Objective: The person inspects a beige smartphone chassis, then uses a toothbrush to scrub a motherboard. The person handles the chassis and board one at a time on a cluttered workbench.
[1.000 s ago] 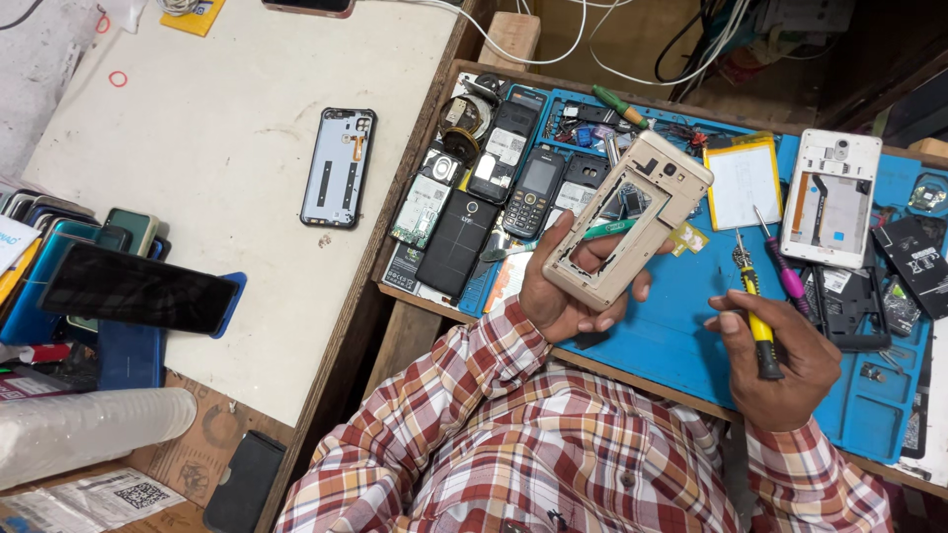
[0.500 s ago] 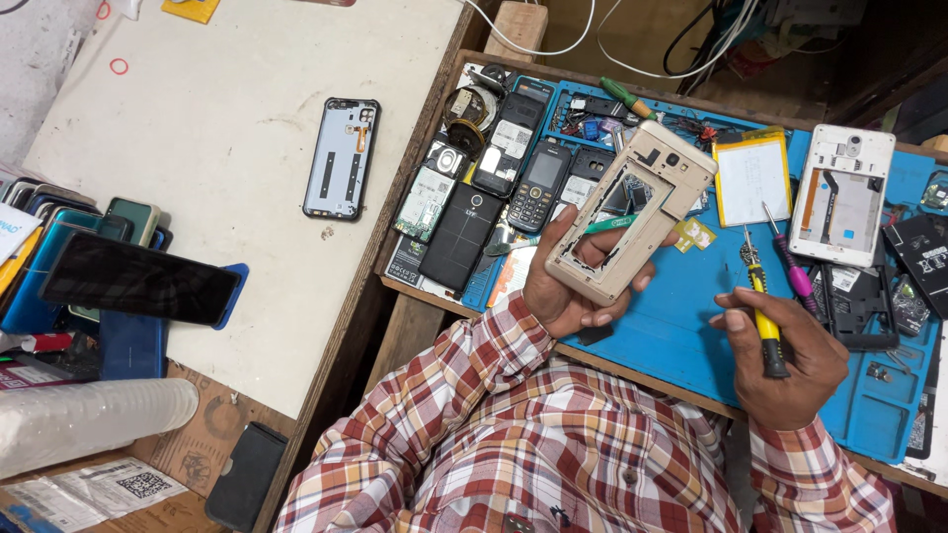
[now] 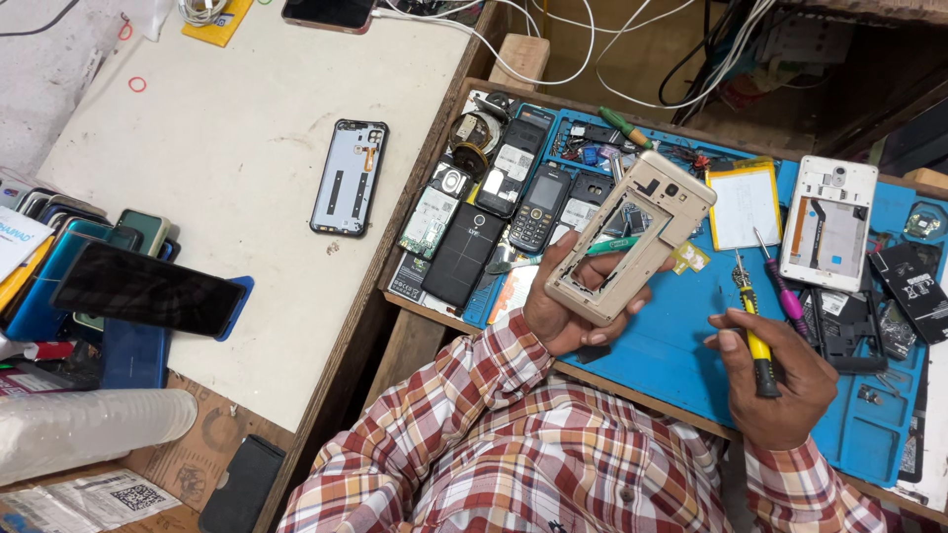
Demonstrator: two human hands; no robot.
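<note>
A blue mat (image 3: 681,345) covers the bench, littered with phone parts. Above its near edge the left hand (image 3: 568,306) grips a beige phone frame (image 3: 632,237), long axis tilted up and to the right, its open middle facing the camera. The right hand (image 3: 775,380) lies to the frame's right and lower, well apart from it, closed around a yellow screwdriver (image 3: 755,336) whose tip points up and away.

White worktop (image 3: 227,197) at left, wooden bench edge (image 3: 415,326), blue work mat (image 3: 681,345), even light
</note>
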